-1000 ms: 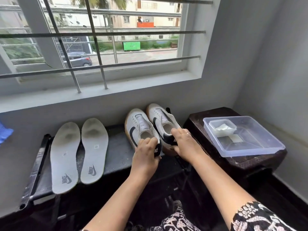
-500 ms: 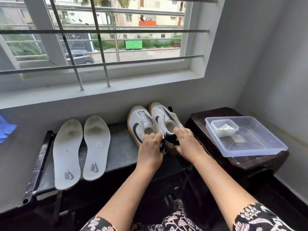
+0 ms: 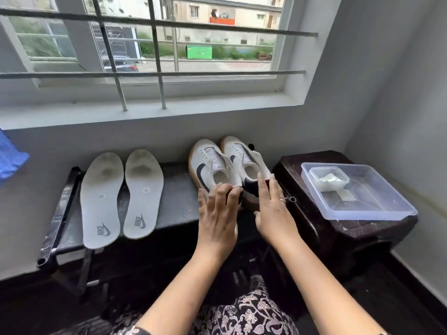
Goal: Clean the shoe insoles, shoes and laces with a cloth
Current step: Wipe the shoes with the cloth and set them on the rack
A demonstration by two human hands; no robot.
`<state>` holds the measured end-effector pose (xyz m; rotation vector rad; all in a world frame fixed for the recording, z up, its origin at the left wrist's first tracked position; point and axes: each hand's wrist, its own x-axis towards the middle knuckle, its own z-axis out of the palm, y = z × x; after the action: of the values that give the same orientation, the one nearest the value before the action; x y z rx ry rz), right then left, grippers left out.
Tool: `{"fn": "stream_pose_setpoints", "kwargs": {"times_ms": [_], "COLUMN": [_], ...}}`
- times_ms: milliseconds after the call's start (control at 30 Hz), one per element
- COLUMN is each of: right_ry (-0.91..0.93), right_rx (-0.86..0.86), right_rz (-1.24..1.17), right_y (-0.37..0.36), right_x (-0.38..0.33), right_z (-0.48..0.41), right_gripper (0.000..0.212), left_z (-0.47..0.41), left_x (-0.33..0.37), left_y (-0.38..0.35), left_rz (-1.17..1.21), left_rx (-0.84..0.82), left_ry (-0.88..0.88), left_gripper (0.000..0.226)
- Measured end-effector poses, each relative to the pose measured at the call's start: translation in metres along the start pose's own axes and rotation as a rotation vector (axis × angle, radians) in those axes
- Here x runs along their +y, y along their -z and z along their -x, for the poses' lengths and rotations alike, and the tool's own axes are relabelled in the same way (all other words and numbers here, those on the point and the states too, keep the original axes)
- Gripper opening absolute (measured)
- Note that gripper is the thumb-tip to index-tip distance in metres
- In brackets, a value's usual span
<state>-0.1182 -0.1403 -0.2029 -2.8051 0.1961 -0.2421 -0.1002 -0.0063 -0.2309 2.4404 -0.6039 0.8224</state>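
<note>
Clear tub [image 3: 370,213] at right holds 1 smaller tub [image 3: 327,180] with something white, while left hand [image 3: 217,218] and right hand [image 3: 274,213], fingers straight, touch the shoes [image 3: 210,160] on the counter [image 3: 179,194].

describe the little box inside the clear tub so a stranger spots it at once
Below and right of the barred window, a dark stool stands in the corner with a large clear tub on it. The small container sits in the tub's far left corner. It is the smaller clear box, holding something white.
</note>
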Motion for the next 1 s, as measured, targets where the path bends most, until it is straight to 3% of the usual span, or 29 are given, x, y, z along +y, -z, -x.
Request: {"fn": "stream_pose_setpoints", "kwargs": {"times_ms": [100, 167, 267, 367, 433, 500, 667, 867, 1000], "right_ry": [0.136, 0.232, 0.149, 0.055, 0.062, 0.094, 0.074, 0.145, 0.137], "right_rx": [0.301, 0.356, 0.115, -0.190, -0.416, -0.611, -0.957, -1.106, -1.283], "right_rz": [-0.081, -0.091, -0.154, -0.081, 0.007, 0.028, 0.026, 0.008, 0.010], "right_y": [-0.017, -0.037, -0.070, -0.112, -0.143, -0.172, -0.222, -0.259, -0.291], "right_x": [-0.013, -0.025, -0.029, -0.017, -0.007, -0.002, -0.014, -0.056, -0.070], "right_z": [0.021, 0.027, 0.030, 0.028, 0.029, 0.031, 0.034, 0.043, 0.067], "right_gripper": [0.059, 0.041, 0.025, 0.024, 0.021, 0.020, 0.026, 0.028, 0.016], "left_z": [0.029, 0.043, 0.063, 0.080, 0.095, 0.113, 0.155, 0.202, 0.234], "left_x": [-0.002, -0.008, -0.029, -0.058, -0.083, -0.107, -0.147, -0.185, -0.197], "left_y": [-0.008, -0.022, -0.039, -0.052, -0.065, -0.077, -0.089, -0.071, -0.026], "left_rz": [-0.047, -0.076, -0.068, 0.089, 0.126, 0.151, 0.192, 0.247, 0.259], "left_rx": [0.081, 0.030, -0.215, -0.658, -0.922, -1.068, -1.293, -1.295, -1.303], "left_ry": [-0.002, 0.058, 0.135, 0.302, 0.383, 0.443, 0.660, 0.903, 1.117], "left_gripper": [0.052, 0.042, 0.034, 0.027, 0.028, 0.028, 0.021, 0.028, 0.030]}}
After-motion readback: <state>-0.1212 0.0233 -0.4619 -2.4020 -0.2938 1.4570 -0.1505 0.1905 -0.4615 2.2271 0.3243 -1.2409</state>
